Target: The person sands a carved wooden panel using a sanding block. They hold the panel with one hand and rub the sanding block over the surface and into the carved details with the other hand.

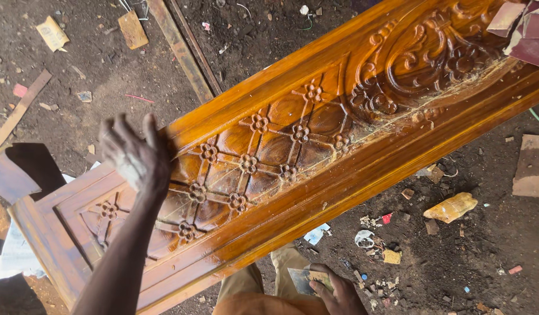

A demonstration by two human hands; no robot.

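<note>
A long carved wooden panel (316, 146), glossy orange-brown with a lattice of small flowers and a scrolled oval at its far end, lies slanted across the view. My left hand (135, 154) is dusty and rests with fingers spread on the panel's upper edge beside the flower lattice. My right hand (333, 289) sits low near my knee and grips a small folded piece of sandpaper (307, 279). Pale dust streaks the carving along the lattice's lower border.
The dirt floor (456, 245) is littered with scraps, wood offcuts and paper. Sheets of reddish sandpaper (529, 29) lie on the panel's far end. Long wooden strips (182, 49) lie at the top left. A yellowish lump (451, 207) lies right of the panel.
</note>
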